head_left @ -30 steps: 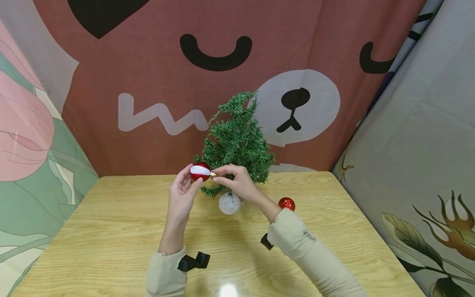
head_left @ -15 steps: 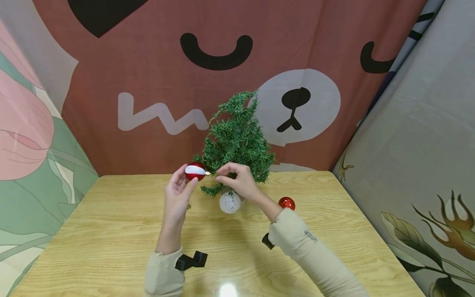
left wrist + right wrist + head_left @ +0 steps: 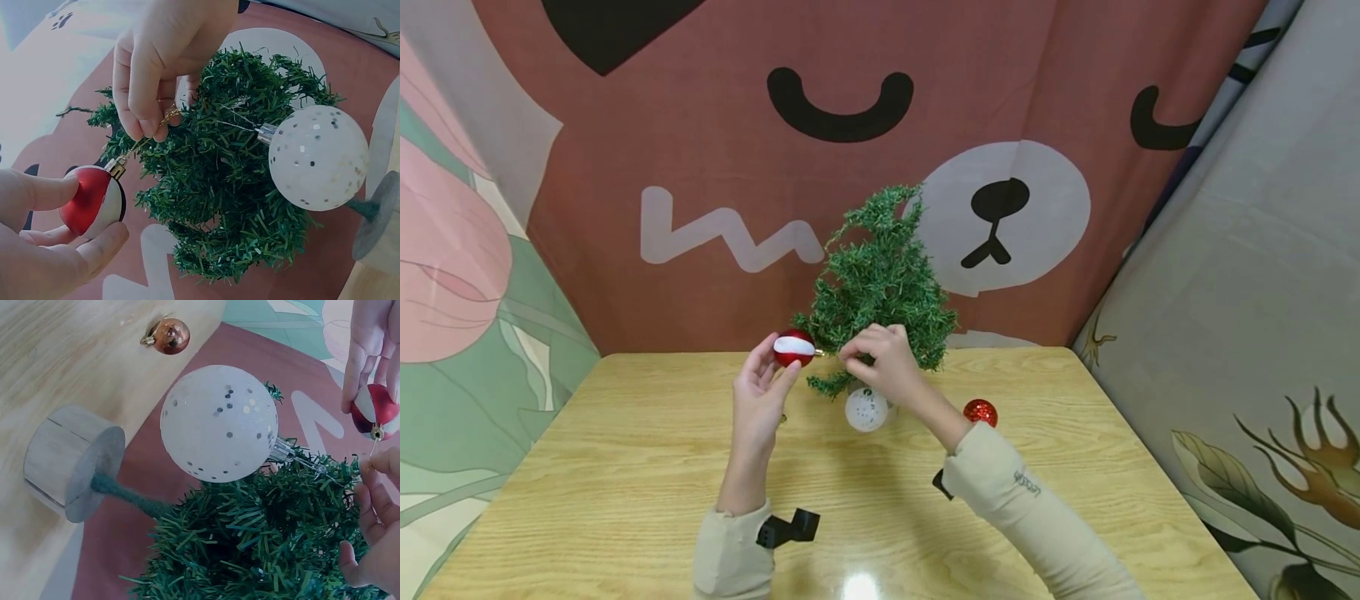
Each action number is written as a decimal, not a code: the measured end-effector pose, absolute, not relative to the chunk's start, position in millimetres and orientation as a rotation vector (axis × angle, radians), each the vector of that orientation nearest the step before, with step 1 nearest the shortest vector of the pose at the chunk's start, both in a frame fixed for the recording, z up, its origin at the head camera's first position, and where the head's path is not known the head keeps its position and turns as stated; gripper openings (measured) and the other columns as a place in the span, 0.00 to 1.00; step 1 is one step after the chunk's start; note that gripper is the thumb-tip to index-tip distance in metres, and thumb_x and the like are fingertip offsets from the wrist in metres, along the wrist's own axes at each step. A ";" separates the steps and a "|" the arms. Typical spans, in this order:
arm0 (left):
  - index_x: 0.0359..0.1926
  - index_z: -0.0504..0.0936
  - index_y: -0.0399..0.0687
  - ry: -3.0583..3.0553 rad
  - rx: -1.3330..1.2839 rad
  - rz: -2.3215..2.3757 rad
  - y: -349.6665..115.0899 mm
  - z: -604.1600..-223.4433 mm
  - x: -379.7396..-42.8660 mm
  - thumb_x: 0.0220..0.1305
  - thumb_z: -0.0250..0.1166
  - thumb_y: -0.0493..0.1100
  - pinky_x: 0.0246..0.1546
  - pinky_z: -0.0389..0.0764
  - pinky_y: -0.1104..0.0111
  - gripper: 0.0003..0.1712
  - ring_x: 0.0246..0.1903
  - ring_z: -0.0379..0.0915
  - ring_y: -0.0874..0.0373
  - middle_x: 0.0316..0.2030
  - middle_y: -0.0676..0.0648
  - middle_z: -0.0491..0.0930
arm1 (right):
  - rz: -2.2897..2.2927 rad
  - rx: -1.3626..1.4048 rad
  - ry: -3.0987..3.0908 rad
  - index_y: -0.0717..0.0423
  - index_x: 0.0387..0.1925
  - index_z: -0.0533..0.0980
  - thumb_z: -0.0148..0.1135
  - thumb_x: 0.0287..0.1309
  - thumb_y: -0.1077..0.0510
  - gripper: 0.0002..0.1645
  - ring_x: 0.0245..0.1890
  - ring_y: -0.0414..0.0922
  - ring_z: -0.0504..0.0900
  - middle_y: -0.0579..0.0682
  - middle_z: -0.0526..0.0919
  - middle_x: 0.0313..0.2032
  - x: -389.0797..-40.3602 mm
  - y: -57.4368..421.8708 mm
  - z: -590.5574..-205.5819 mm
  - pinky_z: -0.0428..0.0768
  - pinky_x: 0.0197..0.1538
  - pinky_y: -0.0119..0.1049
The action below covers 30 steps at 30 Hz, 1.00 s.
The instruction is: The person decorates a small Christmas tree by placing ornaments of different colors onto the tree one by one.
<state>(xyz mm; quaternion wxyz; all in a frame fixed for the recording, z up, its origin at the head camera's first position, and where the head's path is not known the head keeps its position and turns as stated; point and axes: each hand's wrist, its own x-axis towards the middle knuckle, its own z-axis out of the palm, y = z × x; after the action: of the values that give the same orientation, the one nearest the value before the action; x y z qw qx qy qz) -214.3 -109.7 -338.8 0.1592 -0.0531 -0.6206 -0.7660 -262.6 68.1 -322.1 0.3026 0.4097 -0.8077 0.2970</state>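
Observation:
Between the thumb and fingers of my left hand (image 3: 758, 396) is a red and white Christmas bauble (image 3: 793, 347), its gold cap facing right. My right hand (image 3: 886, 362) pinches the bauble's gold cord (image 3: 139, 145), drawn out from the cap in the left wrist view. Both hands are in front of a small green Christmas tree (image 3: 883, 275). A white speckled bauble (image 3: 867, 409) hangs low on the tree, below my right hand.
A glittery red bauble (image 3: 981, 412) lies on the wooden table (image 3: 625, 467) to the right, by my right forearm. In the right wrist view, a copper bauble (image 3: 172, 335) lies near the tree's round grey base (image 3: 75, 462). A patterned cloth (image 3: 715, 150) hangs behind.
My left hand has shifted slightly left with the bauble. The right fingers have moved off the gold cap and now stand a little to its right, curled more tightly.

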 end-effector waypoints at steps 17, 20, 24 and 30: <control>0.60 0.62 0.32 -1.757 -0.138 -2.129 -105.5 -336.9 -219.0 0.57 0.57 0.26 0.47 0.71 0.74 0.29 0.52 0.64 0.53 0.53 0.37 0.66 | 0.601 1.023 -2.122 0.55 0.27 0.80 0.60 0.48 0.66 0.05 0.26 0.38 0.74 0.45 0.80 0.24 -261.3 60.3 -310.0 0.67 0.34 0.38; 0.60 0.62 0.32 -1.763 -0.139 -2.121 -104.5 -335.9 -219.9 0.57 0.57 0.26 0.47 0.71 0.74 0.29 0.52 0.64 0.53 0.54 0.38 0.66 | 0.627 1.021 -2.121 0.56 0.25 0.79 0.60 0.48 0.67 0.05 0.24 0.38 0.74 0.46 0.80 0.23 -261.8 59.1 -307.2 0.68 0.32 0.36; 0.60 0.62 0.32 -1.765 -0.148 -2.113 -103.9 -335.2 -221.0 0.57 0.57 0.26 0.46 0.71 0.73 0.28 0.51 0.64 0.53 0.54 0.38 0.66 | 0.641 1.012 -2.126 0.58 0.25 0.80 0.61 0.50 0.67 0.04 0.24 0.40 0.76 0.47 0.81 0.24 -261.4 58.3 -304.4 0.72 0.30 0.32; 0.60 0.63 0.33 -1.765 -0.147 -2.098 -103.3 -334.7 -223.0 0.57 0.58 0.27 0.46 0.71 0.73 0.29 0.51 0.64 0.53 0.54 0.38 0.67 | 0.615 0.960 -2.154 0.58 0.27 0.82 0.63 0.50 0.65 0.03 0.23 0.40 0.78 0.48 0.82 0.28 -261.5 57.5 -302.5 0.75 0.24 0.28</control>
<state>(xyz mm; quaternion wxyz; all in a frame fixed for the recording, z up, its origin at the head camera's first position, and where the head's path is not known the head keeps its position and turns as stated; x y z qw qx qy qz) -223.0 -103.3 -334.7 0.1967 -0.0526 -0.6302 -0.7492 -261.5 57.5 -302.5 0.3450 0.3696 -0.8296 0.2369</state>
